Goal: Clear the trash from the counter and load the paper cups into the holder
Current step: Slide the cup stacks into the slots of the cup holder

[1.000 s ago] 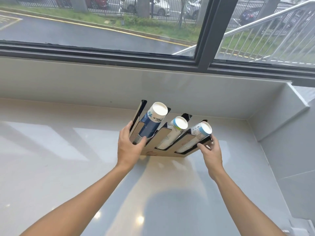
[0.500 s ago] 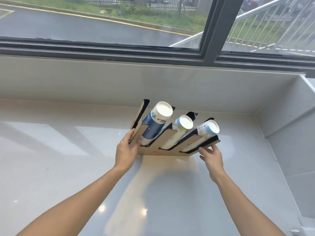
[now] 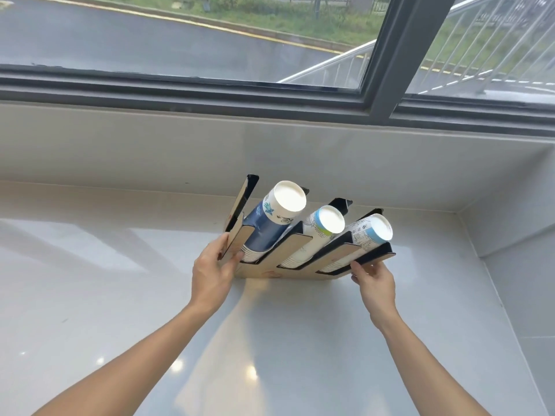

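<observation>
Dark-framed window [image 3: 387, 55] above pale wall [image 3: 180, 151]; outside, wet road [image 3: 120, 34], grass [image 3: 300, 19], railing [image 3: 480, 40].

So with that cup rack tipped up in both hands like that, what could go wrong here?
The holder is gripped only at its ends, by the left hand and right hand, so a slip could drop it on the counter. It is tilted, so the blue cup stack, the middle stack or the right stack might slide out.

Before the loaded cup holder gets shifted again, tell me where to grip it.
Grip the holder by its two outer side walls, one from each side, as the left hand and right hand do. The cup stacks lie tilted, so keep it level.
</observation>
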